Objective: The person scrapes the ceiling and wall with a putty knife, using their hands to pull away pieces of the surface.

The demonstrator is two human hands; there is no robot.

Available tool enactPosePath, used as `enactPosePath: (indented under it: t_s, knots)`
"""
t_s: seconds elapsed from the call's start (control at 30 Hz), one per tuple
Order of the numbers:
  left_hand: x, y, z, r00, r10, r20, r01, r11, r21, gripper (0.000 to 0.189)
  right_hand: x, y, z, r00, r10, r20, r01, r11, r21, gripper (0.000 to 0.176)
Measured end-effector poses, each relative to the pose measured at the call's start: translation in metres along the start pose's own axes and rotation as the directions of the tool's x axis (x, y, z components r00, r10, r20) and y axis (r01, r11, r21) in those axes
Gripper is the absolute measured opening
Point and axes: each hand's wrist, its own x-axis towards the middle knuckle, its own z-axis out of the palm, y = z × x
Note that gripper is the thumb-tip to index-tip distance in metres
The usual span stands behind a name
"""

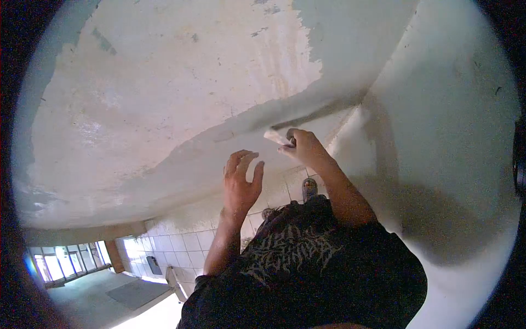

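Observation:
My right hand (304, 148) is closed around a small pale flat piece (276, 137), whose free end sticks out to the left close to the wall; I cannot tell what kind of thing it is. Lower and to the left, my left hand (241, 178) is raised with its fingers apart and holds nothing. Both hands are in front of the wall (208, 82), where a large cream patch with ragged edges shows amid grey-green paint. A dark shadow streak runs along the wall from my right hand toward the corner.
An adjoining pale wall (449, 98) meets this one at a corner on the right and carries a broad shadow. Below are white floor tiles (189, 242) and my shoe (309, 188). A barred window (68, 263) lies at the lower left.

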Motion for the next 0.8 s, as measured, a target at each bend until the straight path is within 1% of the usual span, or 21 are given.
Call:
enactPosePath:
  t_s: [0.07, 0.1, 0.13, 0.17, 0.2, 0.27, 0.3, 0.33, 0.37, 0.4, 0.47, 0.5, 0.53, 0.57, 0.6, 0.63, 0.67, 0.73, 0.77, 0.8]
  knots:
    - [0.001, 0.006, 0.003, 0.993, 0.107, 0.044, -0.106, 0.994, -0.007, 0.026, -0.011, -0.003, 0.0, 0.99, -0.139, -0.01, 0.139, 0.977, 0.16, 0.04]
    - [0.002, 0.011, 0.006, 0.994, 0.1, 0.043, -0.1, 0.995, -0.003, 0.026, -0.018, -0.009, -0.005, 0.99, -0.141, -0.004, 0.14, 0.977, 0.164, 0.04]
    - [0.004, 0.018, 0.009, 0.987, 0.159, 0.029, -0.159, 0.987, -0.009, 0.033, -0.026, -0.018, -0.015, 0.998, -0.035, 0.056, 0.013, 0.933, 0.36, 0.037]
    - [0.006, 0.024, 0.013, 0.976, 0.218, 0.015, -0.218, 0.976, -0.013, 0.041, -0.033, -0.028, -0.025, 0.989, 0.058, 0.135, -0.122, 0.837, 0.533, 0.035]
    - [0.01, 0.031, 0.015, 0.976, 0.215, 0.016, -0.215, 0.977, -0.007, 0.041, -0.041, -0.039, -0.038, 0.989, 0.054, 0.139, -0.122, 0.835, 0.536, 0.035]
    - [0.016, 0.049, 0.02, 0.931, 0.343, 0.123, -0.357, 0.928, 0.111, 0.054, -0.055, -0.056, -0.058, 0.974, 0.097, 0.206, -0.22, 0.637, 0.739, 0.03]
    - [0.02, 0.058, 0.022, 0.931, 0.342, 0.13, -0.357, 0.927, 0.118, 0.054, -0.054, -0.051, -0.057, 0.973, 0.094, 0.209, -0.22, 0.63, 0.745, 0.03]
    - [0.024, 0.067, 0.025, 0.922, 0.363, 0.135, -0.384, 0.905, 0.183, 0.057, -0.05, -0.045, -0.055, 0.995, 0.005, -0.098, 0.061, 0.742, 0.667, 0.031]
    - [0.03, 0.075, 0.027, 0.911, 0.387, 0.142, -0.412, 0.877, 0.248, 0.061, -0.046, -0.041, -0.055, 0.916, -0.12, -0.383, 0.314, 0.81, 0.496, 0.031]
    - [0.037, 0.082, 0.026, 0.909, 0.389, 0.151, -0.416, 0.873, 0.254, 0.061, -0.044, -0.044, -0.062, 0.915, -0.115, -0.387, 0.315, 0.804, 0.504, 0.031]
    - [0.053, 0.094, 0.028, 0.915, 0.377, 0.144, -0.404, 0.854, 0.327, 0.066, -0.04, -0.051, -0.086, 0.963, 0.009, -0.268, 0.166, 0.764, 0.623, 0.033]
    - [0.058, 0.095, 0.031, 0.912, 0.39, 0.127, -0.409, 0.855, 0.317, 0.069, -0.033, -0.051, -0.086, 0.941, -0.024, -0.338, 0.237, 0.762, 0.603, 0.036]
    - [0.06, 0.095, 0.032, 0.913, 0.389, 0.123, -0.407, 0.856, 0.319, 0.069, -0.028, -0.051, -0.081, 0.941, -0.028, -0.337, 0.239, 0.762, 0.602, 0.036]
    - [0.062, 0.096, 0.033, 0.921, 0.372, 0.116, -0.39, 0.879, 0.274, 0.069, -0.023, -0.049, -0.072, 0.953, 0.019, -0.303, 0.241, 0.558, 0.794, 0.035]
    - [0.062, 0.098, 0.035, 0.929, 0.352, 0.112, -0.369, 0.901, 0.229, 0.069, -0.018, -0.046, -0.063, 0.966, 0.057, -0.251, 0.223, 0.307, 0.925, 0.035]
    - [0.061, 0.099, 0.037, 0.931, 0.343, 0.127, -0.363, 0.909, 0.204, 0.069, -0.015, -0.043, -0.055, 0.943, 0.015, -0.333, 0.282, 0.493, 0.823, 0.036]
    - [0.059, 0.099, 0.04, 0.932, 0.336, 0.136, -0.359, 0.91, 0.207, 0.069, -0.011, -0.04, -0.051, 0.945, 0.022, -0.325, 0.274, 0.487, 0.829, 0.036]
    - [0.049, 0.097, 0.046, 0.943, 0.318, 0.095, -0.332, 0.904, 0.268, 0.072, -0.011, -0.036, -0.039, 0.955, 0.026, -0.296, 0.258, 0.421, 0.87, 0.036]
    - [0.046, 0.093, 0.048, 0.946, 0.303, 0.118, -0.324, 0.906, 0.272, 0.072, -0.013, -0.036, -0.032, 0.959, 0.032, -0.282, 0.249, 0.382, 0.89, 0.036]
    - [0.046, 0.089, 0.051, 0.948, 0.309, 0.078, -0.319, 0.919, 0.232, 0.074, -0.014, -0.036, -0.027, 0.96, 0.035, -0.277, 0.248, 0.346, 0.905, 0.036]
